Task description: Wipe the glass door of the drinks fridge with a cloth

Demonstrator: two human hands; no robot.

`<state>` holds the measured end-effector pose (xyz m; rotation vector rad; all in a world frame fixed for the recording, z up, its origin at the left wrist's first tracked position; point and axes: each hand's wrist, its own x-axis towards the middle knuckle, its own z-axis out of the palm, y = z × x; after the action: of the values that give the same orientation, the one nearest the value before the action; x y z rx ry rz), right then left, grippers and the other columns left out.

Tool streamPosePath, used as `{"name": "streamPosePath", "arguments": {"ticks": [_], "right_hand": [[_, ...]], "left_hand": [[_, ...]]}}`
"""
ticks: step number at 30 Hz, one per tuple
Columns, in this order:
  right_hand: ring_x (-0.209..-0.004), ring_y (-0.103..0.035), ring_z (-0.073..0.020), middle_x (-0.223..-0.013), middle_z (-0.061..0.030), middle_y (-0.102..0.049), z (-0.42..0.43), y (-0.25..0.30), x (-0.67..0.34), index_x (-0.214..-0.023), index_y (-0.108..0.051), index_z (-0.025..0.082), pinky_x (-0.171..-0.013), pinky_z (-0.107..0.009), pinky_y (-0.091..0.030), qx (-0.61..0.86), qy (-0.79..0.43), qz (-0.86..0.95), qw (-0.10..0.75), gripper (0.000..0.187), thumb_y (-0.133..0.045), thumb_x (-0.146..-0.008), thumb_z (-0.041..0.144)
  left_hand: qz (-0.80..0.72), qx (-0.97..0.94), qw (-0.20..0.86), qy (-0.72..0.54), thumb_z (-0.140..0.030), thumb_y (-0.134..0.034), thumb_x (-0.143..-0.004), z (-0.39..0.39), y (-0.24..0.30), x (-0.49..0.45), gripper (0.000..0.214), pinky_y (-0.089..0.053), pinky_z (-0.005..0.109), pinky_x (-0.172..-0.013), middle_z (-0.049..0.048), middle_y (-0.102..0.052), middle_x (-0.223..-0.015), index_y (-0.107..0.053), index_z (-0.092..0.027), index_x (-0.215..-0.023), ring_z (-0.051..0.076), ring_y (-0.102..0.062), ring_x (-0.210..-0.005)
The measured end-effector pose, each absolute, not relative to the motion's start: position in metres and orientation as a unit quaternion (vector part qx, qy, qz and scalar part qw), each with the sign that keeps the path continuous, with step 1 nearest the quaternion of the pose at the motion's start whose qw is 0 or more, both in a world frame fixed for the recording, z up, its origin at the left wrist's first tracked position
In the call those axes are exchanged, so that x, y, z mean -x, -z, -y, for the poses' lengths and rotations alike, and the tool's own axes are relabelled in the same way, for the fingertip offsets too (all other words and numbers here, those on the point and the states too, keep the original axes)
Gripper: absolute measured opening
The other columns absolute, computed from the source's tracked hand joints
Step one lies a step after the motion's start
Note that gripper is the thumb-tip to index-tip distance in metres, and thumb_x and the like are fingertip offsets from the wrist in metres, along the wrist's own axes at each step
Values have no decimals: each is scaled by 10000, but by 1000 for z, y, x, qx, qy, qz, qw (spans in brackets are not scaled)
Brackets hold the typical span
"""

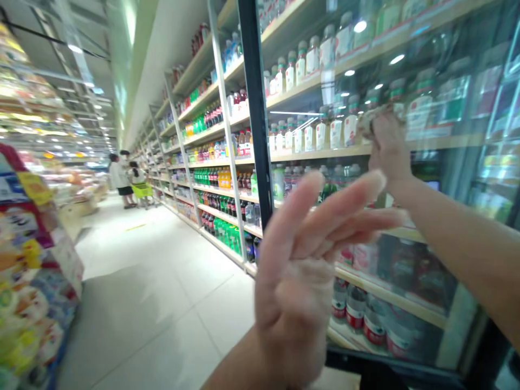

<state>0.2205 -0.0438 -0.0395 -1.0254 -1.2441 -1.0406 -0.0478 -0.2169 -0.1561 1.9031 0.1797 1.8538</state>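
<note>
My right hand presses a crumpled, light-coloured cloth against the glass door of a drinks cooler. The fingers are bent over the cloth. Nearer to me, my left hand is raised in front of the glass, palm partly toward me, fingers stretched out and apart. It holds nothing, and I cannot tell whether it touches the door. Behind the glass stand rows of white-labelled bottles. The door's dark frame runs upright left of my hands.
Open shelves of bottled drinks line the aisle beyond the door frame. Tiled floor lies to the left. A display of colourful packages stands at the far left. Several people are down the aisle near a yellow-green cart.
</note>
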Motion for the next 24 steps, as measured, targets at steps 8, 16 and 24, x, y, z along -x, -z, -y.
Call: {"name": "streamPosePath", "arguments": {"ticks": [8,16,24], "right_hand": [[-1486,-318,-253,-1542,-68,-457,36,100,-213,-1500,-424,211,-1212,-514,-299,312,474,702,429,565,-405,-947,97],[-1431,-403,-218,-1475,-77,-535,43,81,-233,-1421,-527,160,-1189,-466,-334,303,471,712,425,513,-372,-944,55],[-1492,-294,-249,-1565,-59,-421,29,111,-187,-1550,-327,213,-1209,-520,-294,333,450,684,468,615,-359,-948,92]], "left_hand": [[-312,-745,-247,-536,-354,-359,-1032,39,226,8,559,-288,525,-1214,155,-298,-1603,-263,-132,-1536,266,-181,-1521],[-369,-697,-439,-430,-399,-485,-973,-5,247,4,668,-243,513,-1218,152,-332,-1586,-289,-88,-1531,292,-121,-1529],[-337,-699,-430,-461,-354,-477,-977,-10,251,5,709,-238,516,-1220,201,-349,-1567,-199,-33,-1545,298,-98,-1530]]}}
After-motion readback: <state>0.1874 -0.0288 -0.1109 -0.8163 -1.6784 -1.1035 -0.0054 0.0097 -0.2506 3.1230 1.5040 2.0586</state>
